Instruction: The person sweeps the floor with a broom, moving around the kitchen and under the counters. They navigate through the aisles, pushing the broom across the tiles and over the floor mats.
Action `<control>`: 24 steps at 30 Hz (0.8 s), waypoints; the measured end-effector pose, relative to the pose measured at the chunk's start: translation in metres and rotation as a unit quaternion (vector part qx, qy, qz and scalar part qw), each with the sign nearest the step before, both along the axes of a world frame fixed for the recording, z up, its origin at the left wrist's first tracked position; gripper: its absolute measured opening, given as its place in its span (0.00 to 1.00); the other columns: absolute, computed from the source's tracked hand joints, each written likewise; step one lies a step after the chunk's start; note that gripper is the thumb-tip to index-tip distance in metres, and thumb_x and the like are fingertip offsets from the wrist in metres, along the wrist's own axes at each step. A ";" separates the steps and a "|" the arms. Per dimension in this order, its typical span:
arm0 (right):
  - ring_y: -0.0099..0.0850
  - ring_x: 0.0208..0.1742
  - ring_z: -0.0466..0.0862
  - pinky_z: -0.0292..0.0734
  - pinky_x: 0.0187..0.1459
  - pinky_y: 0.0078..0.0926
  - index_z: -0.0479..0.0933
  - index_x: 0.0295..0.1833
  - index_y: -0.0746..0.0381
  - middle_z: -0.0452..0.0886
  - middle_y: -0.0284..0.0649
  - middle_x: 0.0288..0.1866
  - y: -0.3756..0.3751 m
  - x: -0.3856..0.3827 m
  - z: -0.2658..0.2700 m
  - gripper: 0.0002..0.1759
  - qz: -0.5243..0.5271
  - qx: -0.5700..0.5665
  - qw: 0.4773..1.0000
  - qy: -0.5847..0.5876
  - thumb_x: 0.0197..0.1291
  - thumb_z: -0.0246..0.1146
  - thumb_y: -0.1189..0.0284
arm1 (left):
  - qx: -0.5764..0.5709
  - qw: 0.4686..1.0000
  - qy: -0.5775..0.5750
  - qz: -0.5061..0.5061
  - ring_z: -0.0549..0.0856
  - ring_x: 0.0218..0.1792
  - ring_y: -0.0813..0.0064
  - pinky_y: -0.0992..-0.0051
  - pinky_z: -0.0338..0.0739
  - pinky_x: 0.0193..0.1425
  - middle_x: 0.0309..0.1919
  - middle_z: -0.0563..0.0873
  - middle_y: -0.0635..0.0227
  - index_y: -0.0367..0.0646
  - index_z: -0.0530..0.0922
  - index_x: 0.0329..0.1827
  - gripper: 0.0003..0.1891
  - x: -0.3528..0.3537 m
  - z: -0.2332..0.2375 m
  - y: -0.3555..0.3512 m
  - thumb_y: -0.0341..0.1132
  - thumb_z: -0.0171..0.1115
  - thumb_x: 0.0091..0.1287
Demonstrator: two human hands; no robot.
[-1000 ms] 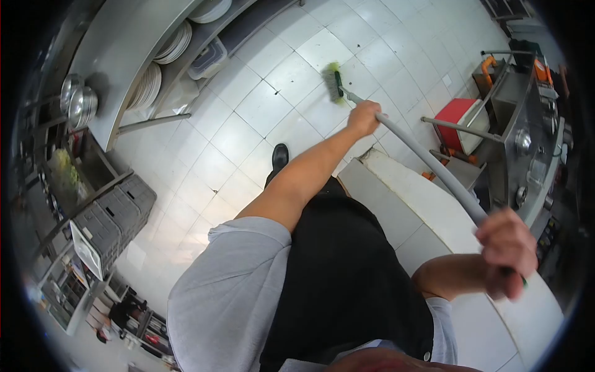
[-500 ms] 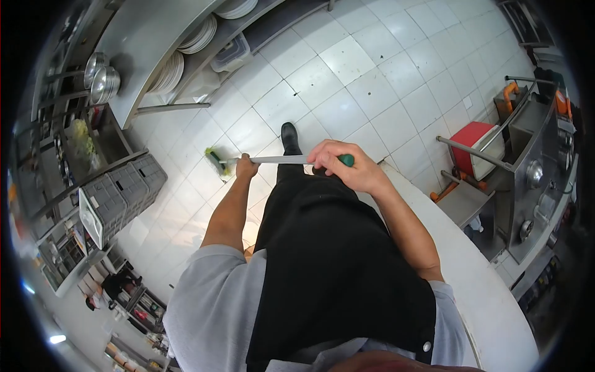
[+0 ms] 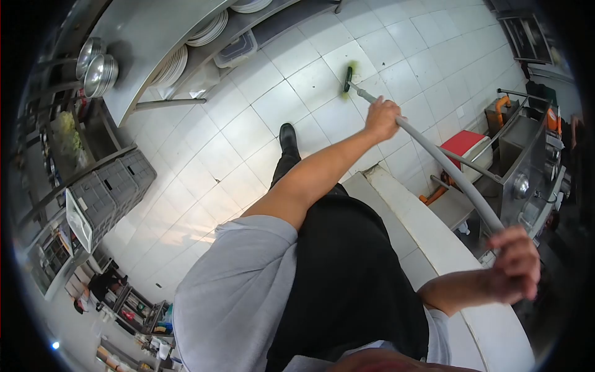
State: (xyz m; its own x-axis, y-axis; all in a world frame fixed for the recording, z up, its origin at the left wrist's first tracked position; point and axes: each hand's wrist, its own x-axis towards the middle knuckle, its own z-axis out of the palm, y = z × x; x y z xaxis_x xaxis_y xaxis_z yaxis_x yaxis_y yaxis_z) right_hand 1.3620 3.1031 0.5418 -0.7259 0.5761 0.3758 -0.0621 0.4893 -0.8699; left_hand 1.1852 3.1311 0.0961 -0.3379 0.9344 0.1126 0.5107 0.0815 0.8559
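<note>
Broom (image 3: 434,160): I saw just one, with a long gray stick and a green brush head (image 3: 348,79). The brush head was down on the white floor tiles (image 3: 273,105), far out in front of me. The stick ran back up, slanting to my right side.

Both of my hands were on it. My left hand (image 3: 382,118) was stretched out, with its fingers wrapped tight around the stick, not far from the brush head. My right hand (image 3: 517,263) was closed in a fist around the top end, close to my body.

One black shoe (image 3: 287,137) showed on the tiles, well apart from the brush head. A white counter (image 3: 421,229) stood just beside me, under the stick. One red box (image 3: 462,144) sat past it, near the steel machines.

On the other side was a steel table (image 3: 149,37). Three piles of white plates (image 3: 207,30) lay on the shelf under it, and one clear tub (image 3: 238,49) sat beside them. Two shiny bowls (image 3: 96,65) were on top. Gray crates (image 3: 118,186) stood near the wall; I could not count them.
</note>
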 end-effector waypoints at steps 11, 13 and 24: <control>0.43 0.31 0.83 0.81 0.38 0.45 0.75 0.29 0.65 0.83 0.48 0.31 0.007 -0.105 -0.143 0.30 0.086 -0.355 0.930 0.049 0.82 0.56 0.53 | -0.216 0.961 0.090 0.149 0.83 0.54 0.43 0.48 0.78 0.60 0.40 0.86 0.50 0.36 0.83 0.35 0.13 -0.171 -0.050 -0.294 0.38 0.72 0.69; 0.46 0.45 0.86 0.83 0.46 0.44 0.75 0.30 0.70 0.84 0.49 0.36 -0.021 -0.173 -0.190 0.23 0.109 -0.371 0.919 -0.075 0.80 0.55 0.66 | -0.353 0.908 0.152 0.167 0.81 0.64 0.41 0.48 0.77 0.68 0.42 0.88 0.44 0.39 0.84 0.42 0.21 -0.227 -0.119 -0.365 0.52 0.67 0.73; 0.45 0.37 0.83 0.84 0.34 0.38 0.75 0.30 0.67 0.75 0.45 0.28 0.016 -0.172 -0.082 0.31 -0.003 -0.164 0.987 -0.003 0.84 0.52 0.54 | -0.011 0.991 0.025 0.128 0.84 0.50 0.48 0.52 0.79 0.59 0.39 0.85 0.58 0.47 0.88 0.38 0.06 -0.167 -0.144 -0.081 0.28 0.73 0.58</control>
